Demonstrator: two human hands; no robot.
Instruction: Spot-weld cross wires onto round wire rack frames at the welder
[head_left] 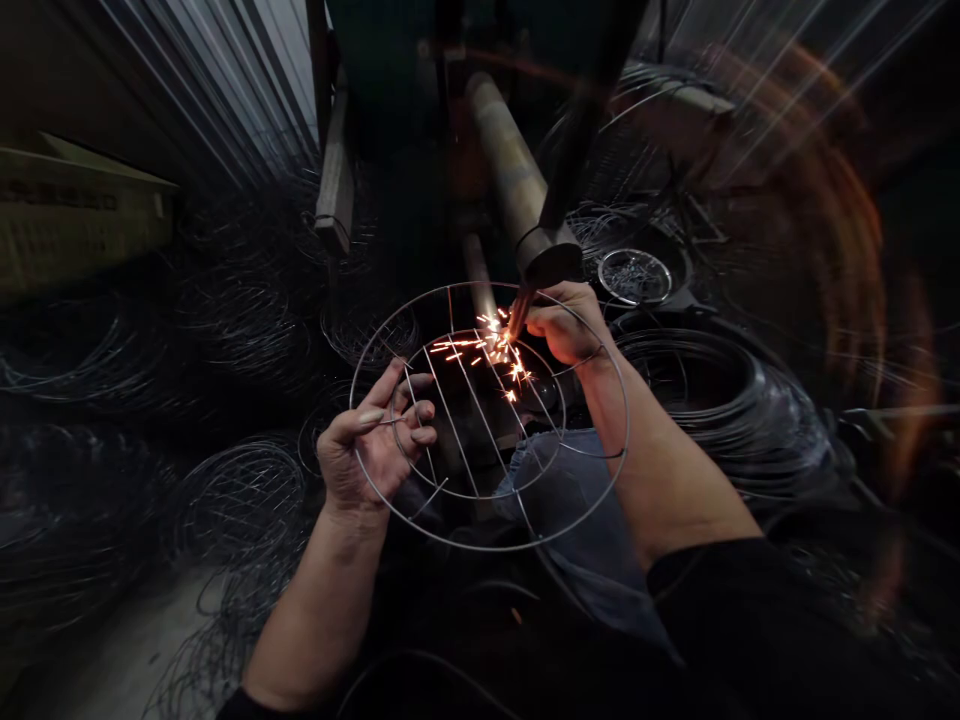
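Observation:
A round wire rack (487, 548) with an outer ring, an inner ring and several parallel bars lies roughly level in front of me. My left hand (379, 435) holds its left side, fingers curled around the wires of both rings. My right hand (570, 320) is closed at the far right side of the rack, close beside the upper electrode (519, 312) of a spot welder. What its fingertips pinch is partly hidden. Bright sparks (499, 345) spray where the upper electrode meets the rack, above the lower electrode (480, 270).
The welder's thick cylindrical arm (517, 160) reaches in from above. Stacks of wire rings (675, 370) stand at right, near a round container of small metal pieces (635, 277). More wire racks (240, 495) pile up at left. A yellowish box (82, 215) stands far left.

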